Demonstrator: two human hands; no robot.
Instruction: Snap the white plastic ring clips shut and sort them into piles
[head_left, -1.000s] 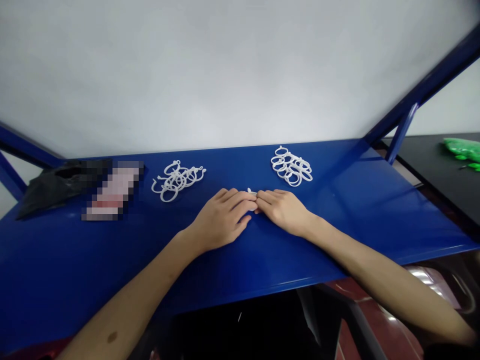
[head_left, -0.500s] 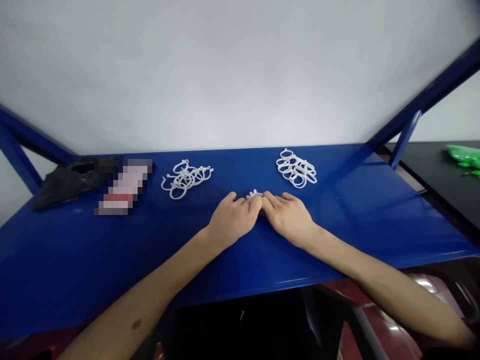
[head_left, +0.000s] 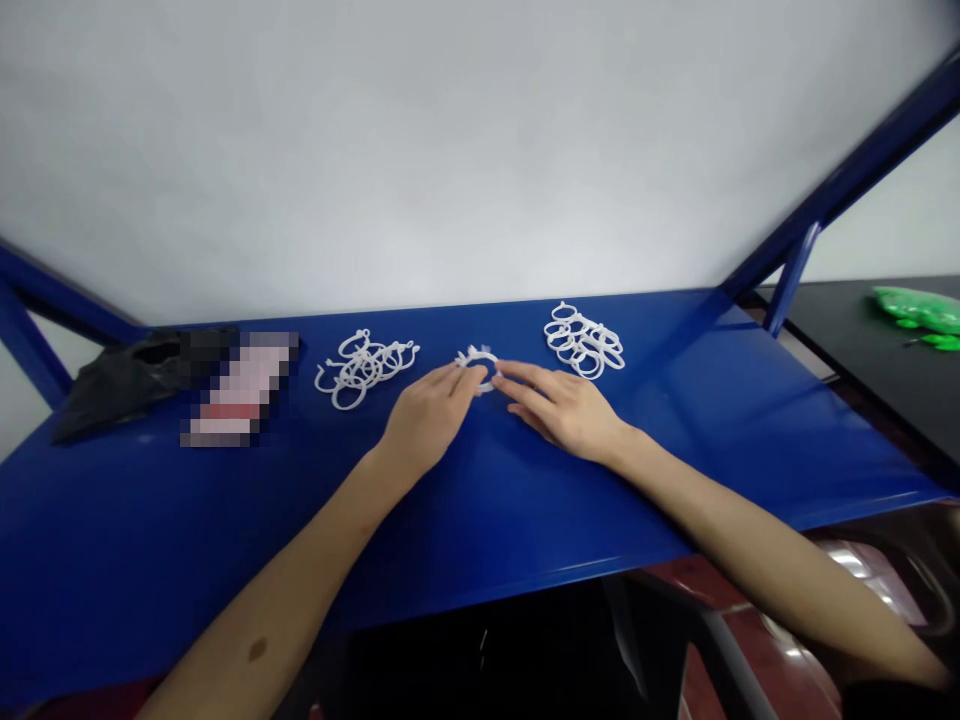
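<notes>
- In the middle of the blue counter [head_left: 525,520], between the two hands, is a white ring [head_left: 486,355], well apart from both piles.
- Half a second ago the fingers met and hid most of it; now the hands have parted a little and its round opening shows. The work seems to be still on this piece, which lies in neither pile.
- The left hand [head_left: 424,420] grasps the ring's left side between thumb and fingers. The right hand [head_left: 574,412] has its fingertips at the right edge; whether they pinch it, I cannot tell.
- The ring looks thin and smooth, with small knobs along its far left edge, slightly blurred.
- Similar white rings lie in a left pile [head_left: 365,368] and a right pile [head_left: 585,343], both unmoved on the counter.
</notes>
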